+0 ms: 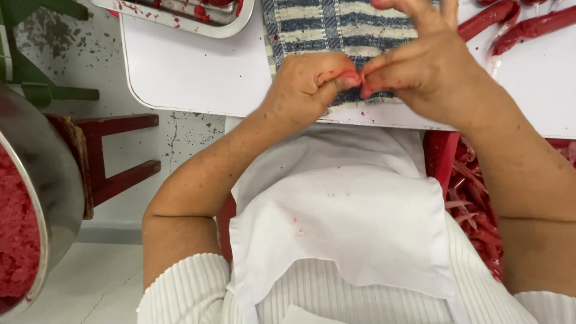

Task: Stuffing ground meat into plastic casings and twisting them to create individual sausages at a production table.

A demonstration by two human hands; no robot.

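**Fingertips pinched together over the striped cloth**

Nearest to me, my white apron [348, 222] lies across my lap, with a few small red specks on it, over a ribbed white top [186, 294]. To my left, close by, the curved wall of a big metal bowl [51, 174] holds a mass of red minced meat [15, 240]. Low on my right sits a heap of red, stringy pieces [474, 210] (I cannot tell exactly what they are).

Further out, my forearms reach up to the near edge of the white table [186, 78]. My left hand [306, 87] is curled into a loose fist, thumb and forefinger squeezed narrow at the tip. My right hand [423, 66] meets it, thumb and forefinger pinched too, the other fingers lifted and spread. Both sets of fingertips are stained red and touch each other; something tiny seems to be nipped between them, but it is too small for me to tell what. Both hands hover just over a blue and cream striped cloth [336, 24], which lies flat on the table.

Beyond my right hand, long red sausages [528, 27] lie on the table. At the far left corner a metal tray [198, 18] smeared with red rests on the table's edge.
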